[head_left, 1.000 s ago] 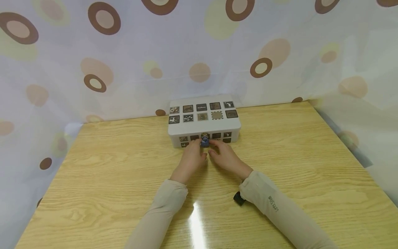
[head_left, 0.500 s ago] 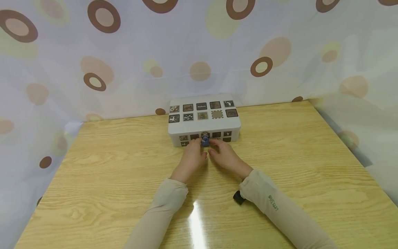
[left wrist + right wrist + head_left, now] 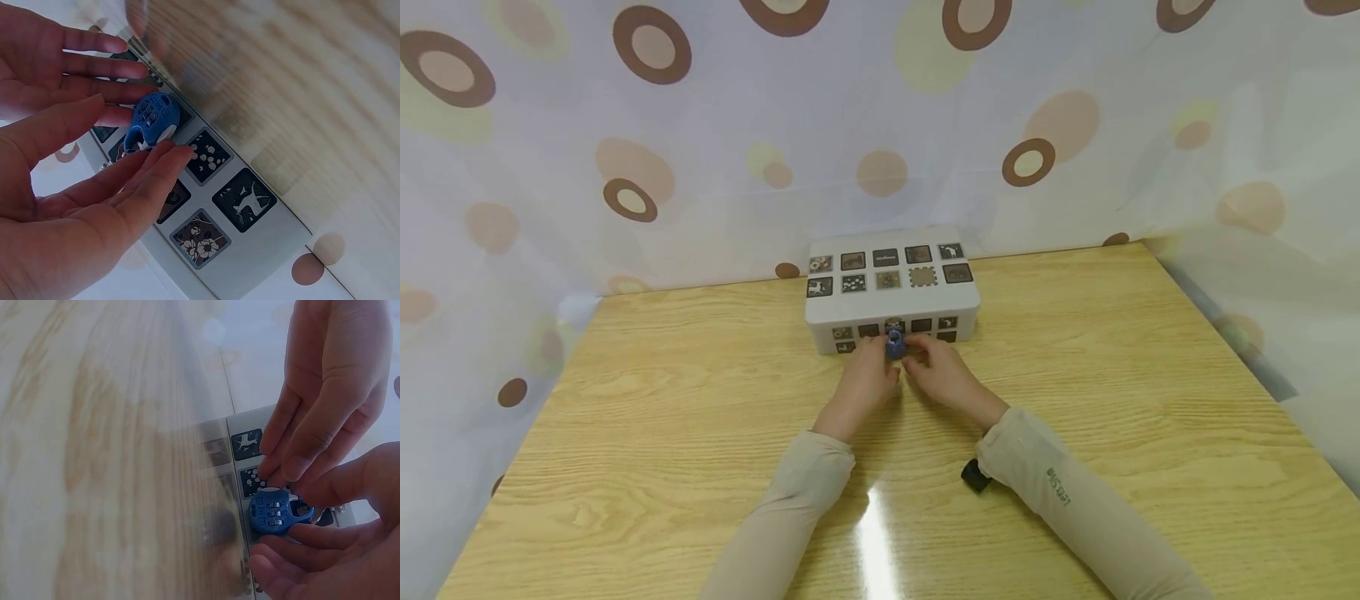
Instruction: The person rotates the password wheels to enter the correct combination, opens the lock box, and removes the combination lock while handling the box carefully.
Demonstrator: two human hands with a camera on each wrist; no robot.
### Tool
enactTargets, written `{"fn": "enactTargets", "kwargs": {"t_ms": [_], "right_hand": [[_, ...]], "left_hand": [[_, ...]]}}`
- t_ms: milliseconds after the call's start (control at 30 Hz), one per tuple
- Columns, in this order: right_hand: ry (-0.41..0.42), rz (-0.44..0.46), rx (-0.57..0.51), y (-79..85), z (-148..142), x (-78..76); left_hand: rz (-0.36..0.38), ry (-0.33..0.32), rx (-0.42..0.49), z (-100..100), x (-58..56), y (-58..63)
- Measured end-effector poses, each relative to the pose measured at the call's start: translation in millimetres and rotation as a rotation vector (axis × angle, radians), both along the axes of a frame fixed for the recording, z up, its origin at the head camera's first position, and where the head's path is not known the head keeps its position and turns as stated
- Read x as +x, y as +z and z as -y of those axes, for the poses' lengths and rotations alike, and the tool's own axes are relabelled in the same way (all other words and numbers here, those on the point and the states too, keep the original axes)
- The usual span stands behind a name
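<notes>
A blue combination padlock with three number dials hangs at the front clasp of a white box printed with dark picture squares. My left hand is at the padlock's left side; its fingertips touch the lock's edge, and in the left wrist view its thumb stands apart. From the other side, my right hand reaches in with extended fingers against the padlock. The dials face outward between the hands in the left wrist view, where the padlock shows its body plainly. Fingers partly hide the shackle and metal clasp.
The box stands on a wood-grain table, close to a white curtain with brown and beige circles. A small black object is by the right sleeve cuff.
The padlock has tilted between the fingertips, so its opening now shows more clearly in the head view. Both hands have stayed almost in place, and the box has not moved.
</notes>
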State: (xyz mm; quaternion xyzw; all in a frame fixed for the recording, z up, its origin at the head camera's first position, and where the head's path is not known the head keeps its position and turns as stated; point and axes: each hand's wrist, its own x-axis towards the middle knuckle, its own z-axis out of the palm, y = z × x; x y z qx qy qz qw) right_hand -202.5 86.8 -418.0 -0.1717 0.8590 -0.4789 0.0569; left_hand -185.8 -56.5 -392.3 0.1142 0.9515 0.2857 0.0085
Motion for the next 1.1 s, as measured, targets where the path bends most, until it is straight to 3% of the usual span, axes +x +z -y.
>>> {"fn": "enactTargets", "kwargs": {"t_ms": [633, 900, 1100], "right_hand": [[-0.037, 0.031, -0.017, 2.8, -2.3, -0.3], [-0.079, 0.106, -0.067, 2.9, -1.2, -3.0], [-0.106, 0.214, -0.178, 4.5, 2.4, -4.3]], "left_hand": [[-0.004, 0.041, 0.054, -1.8, 3.5, 1.7], [0.005, 0.058, 0.060, -2.9, 2.3, 1.6], [-0.011, 0.060, 0.079, -2.8, 3.0, 0.4]]}}
